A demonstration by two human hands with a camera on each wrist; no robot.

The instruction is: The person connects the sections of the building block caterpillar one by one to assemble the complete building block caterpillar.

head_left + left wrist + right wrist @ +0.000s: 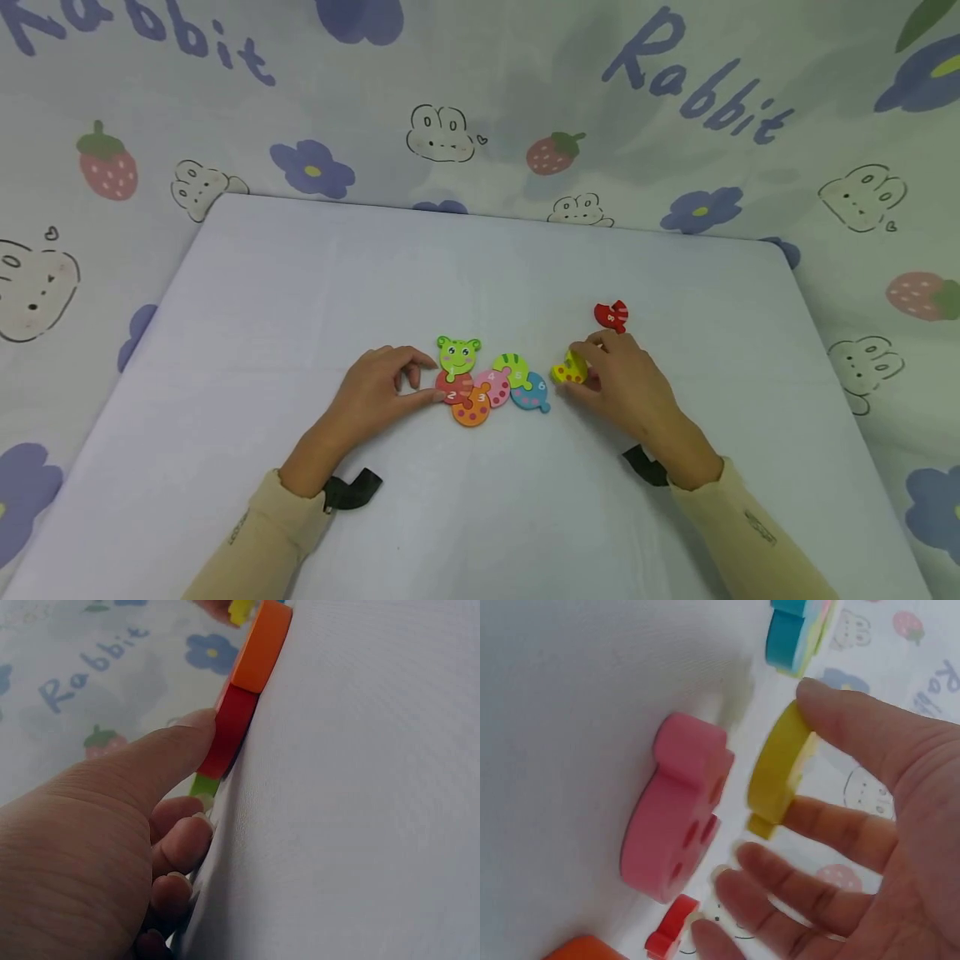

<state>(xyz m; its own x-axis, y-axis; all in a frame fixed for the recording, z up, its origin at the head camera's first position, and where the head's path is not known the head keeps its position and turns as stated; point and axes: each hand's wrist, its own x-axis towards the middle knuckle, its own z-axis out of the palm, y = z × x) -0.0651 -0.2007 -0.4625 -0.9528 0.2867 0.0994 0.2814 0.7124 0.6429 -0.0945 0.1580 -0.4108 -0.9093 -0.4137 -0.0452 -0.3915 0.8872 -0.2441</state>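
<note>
A caterpillar puzzle lies joined on the white table. A green smiling head piece [457, 357] tops a red piece [448, 386] marked 2, followed by orange [471, 413], pink [491, 392], light green [512, 367] and blue [531, 395] pieces. My left hand [378, 387] is at its left side, thumb touching the red piece's edge and the other fingers loosely bent by the head. To the right of the blue piece, my right hand [630, 383] pinches a yellow puzzle piece [780, 765] between thumb and index finger, tilted up on edge.
Beyond the right hand lies a small red striped piece [611, 316]. In the right wrist view a loose pink piece [675, 810] and an orange piece [585, 949] sit beneath that hand, hidden from the head view. Behind the table hangs a rabbit-print cloth [480, 83].
</note>
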